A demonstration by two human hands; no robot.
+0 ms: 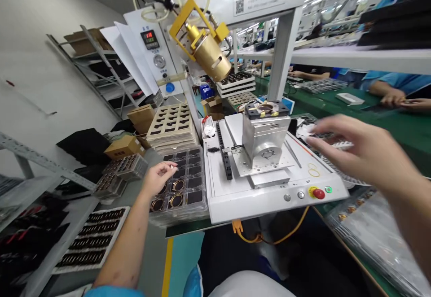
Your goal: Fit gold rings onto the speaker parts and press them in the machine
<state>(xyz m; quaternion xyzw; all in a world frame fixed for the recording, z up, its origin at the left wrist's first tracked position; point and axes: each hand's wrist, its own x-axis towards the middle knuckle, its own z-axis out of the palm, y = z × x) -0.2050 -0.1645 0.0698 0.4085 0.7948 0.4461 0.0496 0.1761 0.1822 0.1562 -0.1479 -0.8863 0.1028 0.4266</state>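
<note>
My left hand [158, 179] hovers over a clear compartment tray [203, 194] left of the machine, thumb and fingers pinched. Something small and pale shows at the fingertips, too small to name. Several round gold-rimmed watch-like parts [176, 200] lie in the tray's near compartments. On the right, my right hand [360, 151] is in the air beside the machine, blurred, with thumb and fingers apart and nothing seen between them. Between the hands, a metal block [264, 137] carries a black fixture [284, 107] with a round part [265, 107] in it.
A gold cylinder head [212, 57] hangs tilted above the white machine base [235, 207]. A red button [318, 194] and yellow rubber bands [314, 170] are at its right. Beige trays [173, 122] stack behind on the left. A co-worker's hands [393, 97] rest at the far-right bench.
</note>
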